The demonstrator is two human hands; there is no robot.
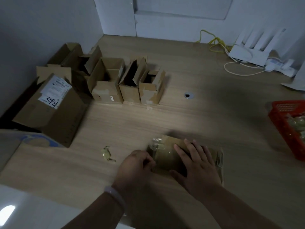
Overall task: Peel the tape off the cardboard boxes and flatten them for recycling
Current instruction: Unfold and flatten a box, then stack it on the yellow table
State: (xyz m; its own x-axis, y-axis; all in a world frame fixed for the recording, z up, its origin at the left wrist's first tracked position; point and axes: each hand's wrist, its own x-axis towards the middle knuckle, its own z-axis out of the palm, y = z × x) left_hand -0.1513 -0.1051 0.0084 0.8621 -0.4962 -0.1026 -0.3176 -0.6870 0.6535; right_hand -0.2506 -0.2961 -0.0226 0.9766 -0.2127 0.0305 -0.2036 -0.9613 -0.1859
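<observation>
A small cardboard box (166, 156) lies on the wooden table near the front edge, with clear tape across its top. My right hand (196, 164) lies flat on it, fingers spread and straight. My left hand (137, 164) is at the box's left end, fingers curled and pinching the tape (154, 146) there; loosened tape stands crumpled above it. A wad of peeled tape (106, 153) lies on the table to the left.
Several open cardboard boxes (128, 81) stand in a row at the back left, with a larger labelled box (52, 109) tipped beside them. A red basket (290, 126) holding tape wads is at the right edge. A white router (247, 50) and cables sit at the back right.
</observation>
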